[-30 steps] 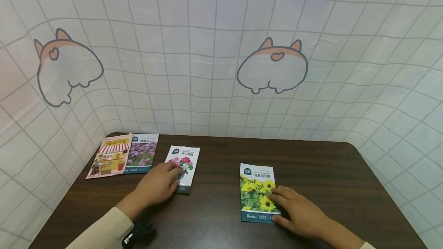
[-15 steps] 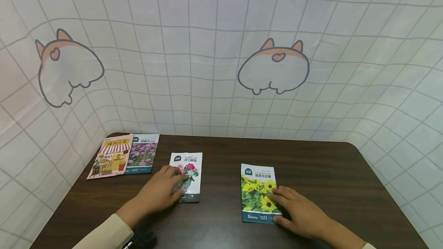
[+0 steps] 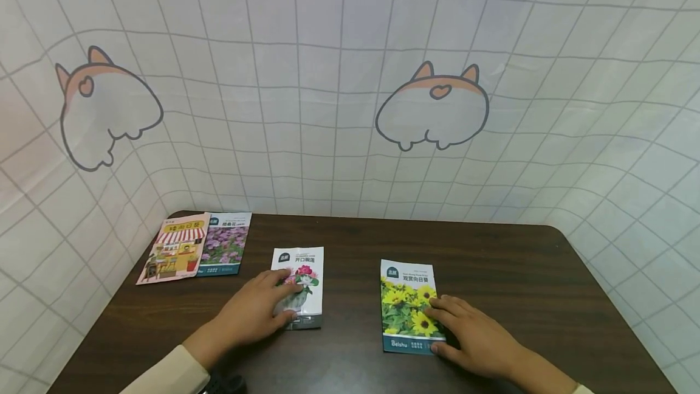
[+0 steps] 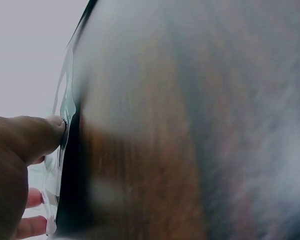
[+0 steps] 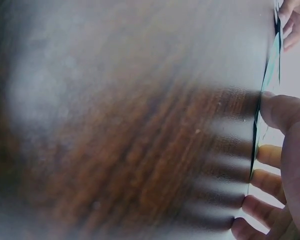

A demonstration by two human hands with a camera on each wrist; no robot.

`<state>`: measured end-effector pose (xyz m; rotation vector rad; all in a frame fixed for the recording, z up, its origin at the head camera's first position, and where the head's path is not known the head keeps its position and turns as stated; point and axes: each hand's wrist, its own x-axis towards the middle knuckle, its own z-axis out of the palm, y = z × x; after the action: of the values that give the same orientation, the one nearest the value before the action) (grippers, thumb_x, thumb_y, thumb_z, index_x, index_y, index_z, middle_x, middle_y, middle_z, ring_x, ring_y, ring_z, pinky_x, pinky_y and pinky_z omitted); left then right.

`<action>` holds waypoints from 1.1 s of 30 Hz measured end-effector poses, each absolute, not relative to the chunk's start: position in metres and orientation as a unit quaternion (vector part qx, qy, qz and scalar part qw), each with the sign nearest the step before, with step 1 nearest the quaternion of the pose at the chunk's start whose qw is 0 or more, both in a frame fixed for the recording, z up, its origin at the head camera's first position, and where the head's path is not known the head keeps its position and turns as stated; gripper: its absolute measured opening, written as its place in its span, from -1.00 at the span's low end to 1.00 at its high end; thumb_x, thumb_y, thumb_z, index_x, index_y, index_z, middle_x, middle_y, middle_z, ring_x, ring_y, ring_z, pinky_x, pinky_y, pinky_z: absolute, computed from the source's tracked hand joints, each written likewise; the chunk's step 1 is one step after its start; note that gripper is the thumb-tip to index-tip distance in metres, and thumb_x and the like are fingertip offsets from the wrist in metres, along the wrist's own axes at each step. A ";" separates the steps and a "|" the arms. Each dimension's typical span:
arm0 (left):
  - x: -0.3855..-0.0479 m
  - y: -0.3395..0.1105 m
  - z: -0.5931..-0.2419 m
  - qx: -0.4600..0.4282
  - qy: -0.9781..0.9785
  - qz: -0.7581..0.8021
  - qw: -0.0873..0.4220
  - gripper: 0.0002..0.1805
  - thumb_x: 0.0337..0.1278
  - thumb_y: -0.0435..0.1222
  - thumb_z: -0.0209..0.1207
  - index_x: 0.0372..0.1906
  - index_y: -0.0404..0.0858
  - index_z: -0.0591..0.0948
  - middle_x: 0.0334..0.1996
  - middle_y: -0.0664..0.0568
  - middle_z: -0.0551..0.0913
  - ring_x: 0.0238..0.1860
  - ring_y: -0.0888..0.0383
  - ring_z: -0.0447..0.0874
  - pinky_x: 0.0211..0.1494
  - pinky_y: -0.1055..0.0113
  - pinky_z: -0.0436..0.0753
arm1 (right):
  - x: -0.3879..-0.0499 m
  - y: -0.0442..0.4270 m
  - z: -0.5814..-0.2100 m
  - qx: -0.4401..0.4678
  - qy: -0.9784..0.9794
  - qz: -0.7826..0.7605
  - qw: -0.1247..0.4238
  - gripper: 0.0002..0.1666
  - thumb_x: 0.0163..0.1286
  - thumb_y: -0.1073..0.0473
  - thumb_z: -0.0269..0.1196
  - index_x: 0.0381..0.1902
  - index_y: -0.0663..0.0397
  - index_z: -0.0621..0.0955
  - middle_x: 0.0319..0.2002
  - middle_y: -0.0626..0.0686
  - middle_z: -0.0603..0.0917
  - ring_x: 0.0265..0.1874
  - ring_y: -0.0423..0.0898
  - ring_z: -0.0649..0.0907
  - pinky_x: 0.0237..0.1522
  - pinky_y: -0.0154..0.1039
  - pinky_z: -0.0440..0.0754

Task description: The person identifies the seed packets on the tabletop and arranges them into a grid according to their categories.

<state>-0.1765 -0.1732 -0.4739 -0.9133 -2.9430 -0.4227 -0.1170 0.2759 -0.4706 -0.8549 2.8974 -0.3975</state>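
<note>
In the head view, my left hand (image 3: 251,312) rests on a white seed packet (image 3: 310,309) with pink lotus flowers, its fingertips across the left side. The left wrist view shows the thumb (image 4: 40,134) against the packet's shiny edge (image 4: 54,185). To the right, my right hand (image 3: 476,339) touches the right side of a sunflower seed packet (image 3: 401,306) with yellow blooms and a blue band at the bottom. Seen from the right wrist, its fingers (image 5: 267,182) lie spread at the packet's thin edge (image 5: 271,65). Both packets lie flat.
A pink packet (image 3: 175,251) with a striped awning overlaps a purple-flower packet (image 3: 224,245) at the table's back left. The dark wooden table (image 3: 492,254) has rounded far corners. White gridded cloth (image 3: 306,108) with cartoon animals encloses its back and sides.
The lotus packet and my left hand have moved toward me and slightly right, and the packet now lies straighter. My right hand and the sunflower packet have stayed in place.
</note>
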 end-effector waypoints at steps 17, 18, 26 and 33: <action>-0.159 -0.160 -0.477 -0.334 -0.931 -0.140 0.038 -0.47 0.20 0.06 0.38 0.24 0.01 0.66 0.30 -0.12 0.52 0.28 -0.14 0.49 0.21 -0.18 0.56 | -0.112 0.276 -0.473 -0.283 0.949 -0.130 0.047 -0.22 0.47 -0.43 0.09 0.42 -0.09 0.52 0.45 0.06 0.42 0.44 0.21 0.37 0.29 0.27 0.45; -0.158 -0.159 -0.477 -0.334 -0.932 -0.139 0.037 -0.47 0.19 0.07 0.38 0.24 0.02 0.66 0.30 -0.11 0.52 0.29 -0.14 0.49 0.21 -0.18 0.56 | -0.112 0.276 -0.473 -0.283 0.949 -0.129 0.046 -0.21 0.47 -0.44 0.09 0.42 -0.09 0.52 0.45 0.06 0.42 0.44 0.21 0.37 0.29 0.26 0.45; -0.151 -0.155 -0.479 -0.341 -0.930 -0.134 0.037 -0.47 0.18 0.10 0.37 0.24 0.07 0.67 0.29 -0.08 0.52 0.30 -0.10 0.47 0.19 -0.19 0.56 | -0.109 0.275 -0.473 -0.287 0.949 -0.127 0.043 -0.22 0.47 -0.43 0.10 0.42 -0.10 0.52 0.45 0.04 0.43 0.44 0.20 0.37 0.28 0.24 0.47; -0.145 -0.151 -0.479 -0.335 -0.933 -0.127 0.017 -0.47 0.19 0.15 0.34 0.25 0.12 0.65 0.30 -0.07 0.50 0.32 -0.09 0.44 0.25 -0.18 0.52 | -0.105 0.275 -0.473 -0.290 0.948 -0.126 0.046 -0.23 0.47 -0.43 0.10 0.42 -0.12 0.52 0.45 0.04 0.43 0.44 0.21 0.37 0.26 0.25 0.50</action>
<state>-0.1446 -0.1509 -0.4785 -1.0420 -2.9006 -0.3948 -0.1051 0.2746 -0.4727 -0.8849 2.8938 -0.3846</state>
